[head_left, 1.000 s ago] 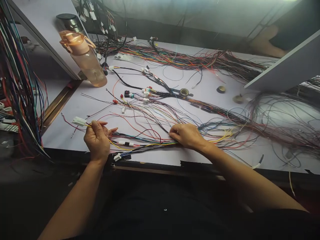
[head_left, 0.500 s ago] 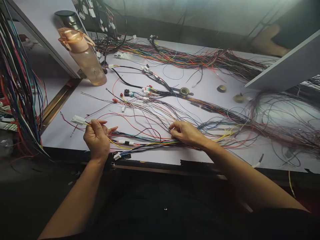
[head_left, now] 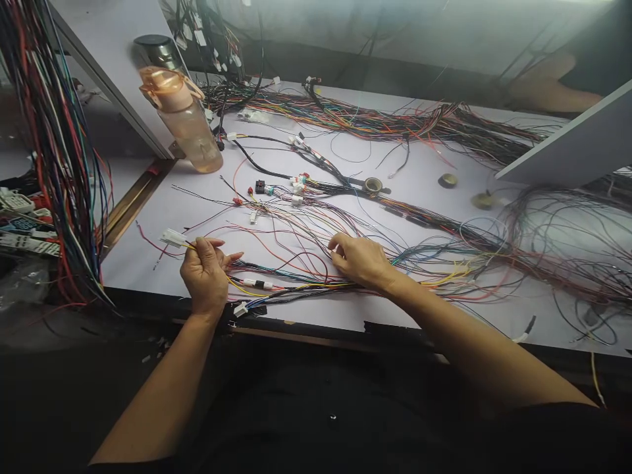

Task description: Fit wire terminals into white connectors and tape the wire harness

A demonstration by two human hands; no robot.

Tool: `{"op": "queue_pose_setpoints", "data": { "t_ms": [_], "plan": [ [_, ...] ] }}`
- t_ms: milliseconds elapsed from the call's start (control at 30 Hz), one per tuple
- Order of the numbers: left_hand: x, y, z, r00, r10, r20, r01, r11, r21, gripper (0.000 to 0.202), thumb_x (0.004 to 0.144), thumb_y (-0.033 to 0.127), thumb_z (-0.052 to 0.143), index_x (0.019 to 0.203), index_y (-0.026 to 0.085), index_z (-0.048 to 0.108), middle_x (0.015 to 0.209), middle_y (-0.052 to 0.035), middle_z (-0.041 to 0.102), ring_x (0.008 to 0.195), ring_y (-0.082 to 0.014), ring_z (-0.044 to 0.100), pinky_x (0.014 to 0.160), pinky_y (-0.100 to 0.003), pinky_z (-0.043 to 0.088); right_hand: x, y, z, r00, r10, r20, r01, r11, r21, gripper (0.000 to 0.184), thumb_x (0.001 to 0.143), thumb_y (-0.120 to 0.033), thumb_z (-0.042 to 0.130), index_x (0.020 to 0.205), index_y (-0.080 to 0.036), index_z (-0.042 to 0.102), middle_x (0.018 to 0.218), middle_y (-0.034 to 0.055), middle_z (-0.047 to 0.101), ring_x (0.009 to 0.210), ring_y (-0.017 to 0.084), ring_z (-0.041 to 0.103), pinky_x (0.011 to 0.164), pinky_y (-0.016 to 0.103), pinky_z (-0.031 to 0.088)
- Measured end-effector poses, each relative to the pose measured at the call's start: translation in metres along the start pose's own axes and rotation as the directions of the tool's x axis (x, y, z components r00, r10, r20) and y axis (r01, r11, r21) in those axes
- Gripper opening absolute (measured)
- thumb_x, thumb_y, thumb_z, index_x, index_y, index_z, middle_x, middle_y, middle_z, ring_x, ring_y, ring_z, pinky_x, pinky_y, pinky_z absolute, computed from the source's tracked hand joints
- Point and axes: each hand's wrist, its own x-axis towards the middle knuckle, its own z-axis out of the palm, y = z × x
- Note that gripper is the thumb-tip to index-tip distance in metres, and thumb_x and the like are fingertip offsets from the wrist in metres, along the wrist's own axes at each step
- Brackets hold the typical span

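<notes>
My left hand is closed round a yellow wire that ends in a white connector just to its left. My right hand rests knuckles-up on the loose coloured wires spread over the white table, its fingers curled and pinching among the strands. Between the two hands run a yellow wire, a red loop and a dark taped bundle with small white plugs near the table's front edge.
A peach water bottle leans at the back left. Hanging wire bundles fill the left side. Tape rolls and small connectors lie mid-table. Thick harnesses run along the back; a white panel juts in at right.
My right hand has slid a little left and away from the front edge along the wires. My left hand keeps the same grip; the view shifted slightly.
</notes>
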Motion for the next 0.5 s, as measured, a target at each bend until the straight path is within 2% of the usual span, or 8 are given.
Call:
{"op": "queue_pose_setpoints", "data": {
  "t_ms": [167,367,500],
  "plan": [
    [0.0,-0.001,-0.001,1.0,-0.017,-0.017,0.017,1.0,0.019,0.039,0.089,0.055,0.049,0.081,0.017,0.055,0.053,0.0099,0.025,0.042,-0.0044,0.026,0.069,-0.038,0.062,0.011,-0.001,0.0,0.999,-0.007,0.032,0.005,0.999,0.05,0.018,0.085,-0.036,0.053,0.098,-0.028,0.062,0.084,-0.0033,0.072,0.075,0.017,0.061,0.057,0.027,0.026],
    [0.0,0.0,-0.001,1.0,-0.017,-0.01,0.017,1.0,0.009,0.039,0.088,0.055,0.05,0.081,0.017,0.055,0.052,0.0099,0.025,0.043,-0.0049,0.024,0.069,-0.039,0.062,0.018,0.006,0.0,0.987,-0.109,0.117,0.078,0.966,0.247,0.017,0.088,-0.032,0.051,0.098,-0.025,0.062,0.074,-0.0034,0.069,0.069,0.012,0.057,0.06,0.024,0.032],
    [0.0,0.0,-0.001,1.0,-0.012,-0.006,0.012,1.0,0.004,0.038,0.089,0.054,0.05,0.081,0.017,0.056,0.052,0.0096,0.025,0.043,-0.005,0.024,0.068,-0.039,0.062,0.022,0.007,0.001,0.991,-0.105,0.084,0.08,0.963,0.257,0.018,0.084,-0.027,0.057,0.101,-0.024,0.062,0.084,-0.0022,0.07,0.073,0.012,0.058,0.061,0.024,0.034]
  ]
}}
